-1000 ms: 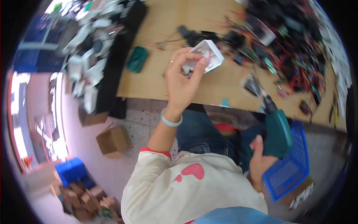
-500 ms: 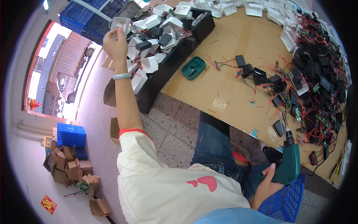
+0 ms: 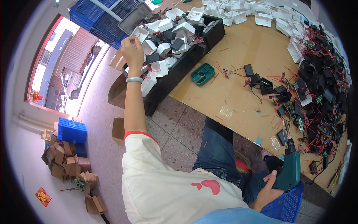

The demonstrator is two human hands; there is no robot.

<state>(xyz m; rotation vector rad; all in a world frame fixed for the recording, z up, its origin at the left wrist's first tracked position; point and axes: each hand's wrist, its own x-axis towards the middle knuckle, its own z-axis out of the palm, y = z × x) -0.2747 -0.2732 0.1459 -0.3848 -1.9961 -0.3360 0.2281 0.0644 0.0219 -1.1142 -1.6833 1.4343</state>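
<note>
My left hand (image 3: 132, 54) is closed at the edge of a white plastic housing (image 3: 140, 34), over the far left end of a long black bin (image 3: 164, 83). The fingers partly cover where they meet the housing. Heaped in the bin are more white housings (image 3: 159, 68) and black boxes (image 3: 152, 58) with wires. Low at the right, my right hand (image 3: 269, 192) grips a green power drill (image 3: 291, 170) by its handle. Its chuck and bit point up past the table's near edge, beside a black box (image 3: 282, 137) on the tabletop.
The cardboard-topped table (image 3: 238, 48) carries a green divided tray (image 3: 203, 74) and a large tangle of black boxes, circuit boards and red wires (image 3: 317, 86). White housings (image 3: 263, 20) line its far side. Below the drill stands a blue crate (image 3: 285, 205); cardboard boxes (image 3: 67, 160) lie at left.
The view has shifted, so the scene sits lower and further right. My left hand has moved slightly right over the bin along with the white housing. My right hand keeps its hold on the drill.
</note>
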